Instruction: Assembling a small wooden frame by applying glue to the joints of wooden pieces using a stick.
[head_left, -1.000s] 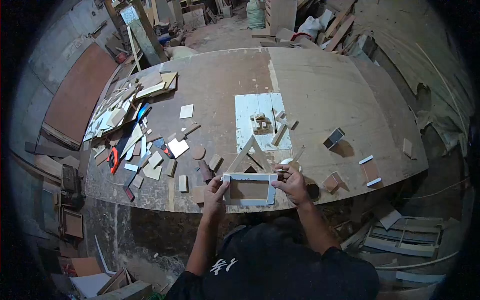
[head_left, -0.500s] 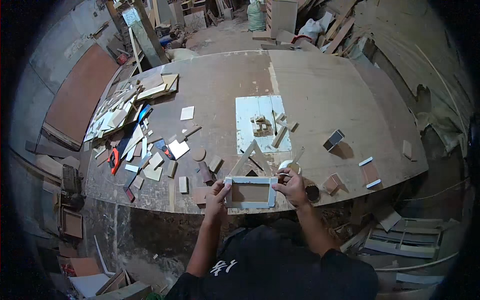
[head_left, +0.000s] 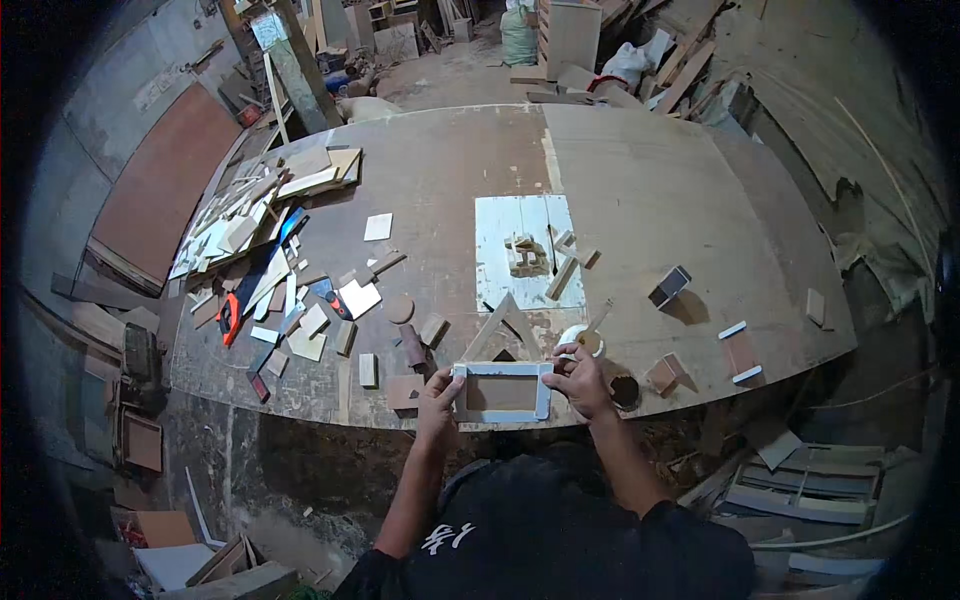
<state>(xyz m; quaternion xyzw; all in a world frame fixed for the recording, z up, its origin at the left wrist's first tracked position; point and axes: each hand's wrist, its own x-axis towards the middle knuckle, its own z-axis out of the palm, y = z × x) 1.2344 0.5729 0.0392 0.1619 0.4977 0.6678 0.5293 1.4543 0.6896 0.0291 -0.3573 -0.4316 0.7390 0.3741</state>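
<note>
A small rectangular wooden frame (head_left: 502,370) with pale edges is held level near the table's front edge. Its middle is brown; whether that is a backing or the table showing through, I cannot tell. My left hand (head_left: 437,402) grips its left end with the thumb on top. At the opposite end, my right hand (head_left: 583,385) pinches the top right corner. Just beyond the frame lies a triangular wooden piece (head_left: 495,325), partly hidden by it. A white round container (head_left: 586,342) with a stick in it stands beyond my right hand.
On the table (head_left: 640,150), a white board (head_left: 495,240) carries a small wooden assembly (head_left: 525,257). Offcuts (head_left: 240,230), an orange-handled saw (head_left: 229,318) and a scraper (head_left: 336,303) lie left. Right are a dark box-shaped piece (head_left: 669,286), a round dark tin (head_left: 625,390) and a white-edged panel (head_left: 740,352).
Both hands keep their hold on the frame, which has barely moved. My view has shifted slightly, so the whole table sits a little lower in the picture.
</note>
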